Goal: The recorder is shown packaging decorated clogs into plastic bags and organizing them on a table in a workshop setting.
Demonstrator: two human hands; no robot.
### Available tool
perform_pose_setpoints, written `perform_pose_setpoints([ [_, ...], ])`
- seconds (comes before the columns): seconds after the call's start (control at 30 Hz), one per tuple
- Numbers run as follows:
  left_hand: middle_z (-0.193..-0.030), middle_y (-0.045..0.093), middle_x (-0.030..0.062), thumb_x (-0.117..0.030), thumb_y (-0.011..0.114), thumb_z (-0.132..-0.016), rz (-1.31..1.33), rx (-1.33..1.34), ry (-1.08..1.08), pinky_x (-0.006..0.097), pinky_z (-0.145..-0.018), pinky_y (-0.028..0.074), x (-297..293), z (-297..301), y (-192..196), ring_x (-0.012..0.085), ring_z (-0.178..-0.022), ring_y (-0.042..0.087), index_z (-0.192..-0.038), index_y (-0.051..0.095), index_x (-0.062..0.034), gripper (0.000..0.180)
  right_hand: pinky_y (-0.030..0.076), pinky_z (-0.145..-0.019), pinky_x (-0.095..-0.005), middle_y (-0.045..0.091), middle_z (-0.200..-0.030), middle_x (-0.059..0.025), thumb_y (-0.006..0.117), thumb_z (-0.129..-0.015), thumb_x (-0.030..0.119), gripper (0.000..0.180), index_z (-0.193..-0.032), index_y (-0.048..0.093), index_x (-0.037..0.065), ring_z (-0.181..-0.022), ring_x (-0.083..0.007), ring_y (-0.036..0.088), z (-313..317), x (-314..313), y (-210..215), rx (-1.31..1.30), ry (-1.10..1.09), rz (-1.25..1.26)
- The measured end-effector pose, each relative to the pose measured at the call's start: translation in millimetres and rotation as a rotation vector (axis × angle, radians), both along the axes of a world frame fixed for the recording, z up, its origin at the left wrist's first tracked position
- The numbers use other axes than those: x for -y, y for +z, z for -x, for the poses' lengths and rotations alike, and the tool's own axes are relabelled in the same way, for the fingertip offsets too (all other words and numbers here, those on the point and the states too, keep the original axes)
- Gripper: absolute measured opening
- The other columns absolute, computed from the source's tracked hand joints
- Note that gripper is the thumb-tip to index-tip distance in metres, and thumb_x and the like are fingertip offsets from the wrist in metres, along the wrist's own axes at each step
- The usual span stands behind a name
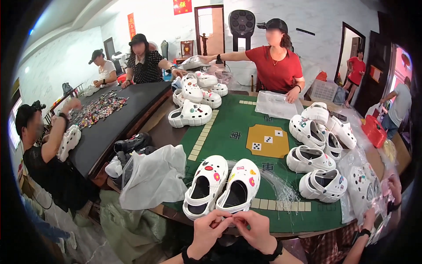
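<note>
While both hands [209, 234] pinch, white clogs [245, 177] stand near — smooth, rounded, perforated.

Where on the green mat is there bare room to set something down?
Left of the yellow square, above the front shoes, the green mat is free; also a small corner below the shoes at right. Crowded: around those shoes, and where clear strings lie.

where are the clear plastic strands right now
In the head view, the strands lie fanned across the green mat, just right of the nearest pair of white clogs.
</note>
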State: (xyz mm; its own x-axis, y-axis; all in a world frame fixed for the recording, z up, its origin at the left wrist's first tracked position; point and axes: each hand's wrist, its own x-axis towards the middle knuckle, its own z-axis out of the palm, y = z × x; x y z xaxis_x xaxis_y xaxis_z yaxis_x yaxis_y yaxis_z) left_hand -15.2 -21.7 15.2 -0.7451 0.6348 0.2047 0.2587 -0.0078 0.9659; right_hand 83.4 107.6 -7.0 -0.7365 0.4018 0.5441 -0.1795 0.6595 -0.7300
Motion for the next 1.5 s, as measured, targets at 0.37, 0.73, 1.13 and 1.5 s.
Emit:
perform_pose_setpoints([
  [0.37, -0.059, 0.05, -0.0064, -0.007, 0.071, -0.087, -0.022, 0.167, -0.056, 0.018, -0.046, 0.033, 3, 1, -4, 0.0002, -0.051, 0.043, -0.094, 0.066, -0.0003, 0.011, 0.049, -0.051, -0.0295, 0.066, -0.08, -0.0094, 0.075, -0.076, -0.001, 0.026, -0.098, 0.063, 0.005, -0.06, -0.0204, 0.064, -2, 2, 8, -0.031, -0.011, -0.165],
  [0.73, -0.067, 0.059, -0.0017, -0.003, 0.068, -0.088, -0.033, 0.281, -0.051, 0.018, -0.052, 0.05, 1, -2, -10, 0.0002, -0.057, 0.049, -0.095, 0.066, 0.0021, 0.009, 0.049, -0.053, -0.0294, 0.066, -0.079, -0.0097, 0.074, -0.079, 0.002, 0.022, -0.098, 0.064, 0.006, -0.06, -0.0217, 0.064, 1, 6, 4, -0.074, -0.031, -0.108],
  [1.13, -0.079, 0.068, 0.0059, -0.003, 0.061, -0.092, -0.057, 0.075, -0.07, 0.023, -0.062, 0.048, 2, -6, -1, 0.0092, -0.071, 0.064, -0.097, 0.063, 0.0039, 0.008, 0.05, -0.054, -0.0283, 0.067, -0.08, -0.01, 0.071, -0.083, 0.004, 0.019, -0.102, 0.066, 0.005, -0.061, -0.0205, 0.065, -6, 10, 9, -0.045, -0.076, -0.02],
  [1.5, -0.077, 0.066, 0.0121, -0.003, 0.061, -0.092, -0.02, -0.287, 0.02, 0.028, -0.062, 0.048, 1, -9, 0, 0.0164, -0.066, 0.064, -0.099, 0.062, 0.0015, 0.009, 0.049, -0.056, -0.0259, 0.067, -0.079, -0.008, 0.068, -0.086, 0.002, 0.015, -0.101, 0.067, 0.003, -0.061, -0.0141, 0.063, -6, 11, 13, -0.072, -0.083, 0.173],
])
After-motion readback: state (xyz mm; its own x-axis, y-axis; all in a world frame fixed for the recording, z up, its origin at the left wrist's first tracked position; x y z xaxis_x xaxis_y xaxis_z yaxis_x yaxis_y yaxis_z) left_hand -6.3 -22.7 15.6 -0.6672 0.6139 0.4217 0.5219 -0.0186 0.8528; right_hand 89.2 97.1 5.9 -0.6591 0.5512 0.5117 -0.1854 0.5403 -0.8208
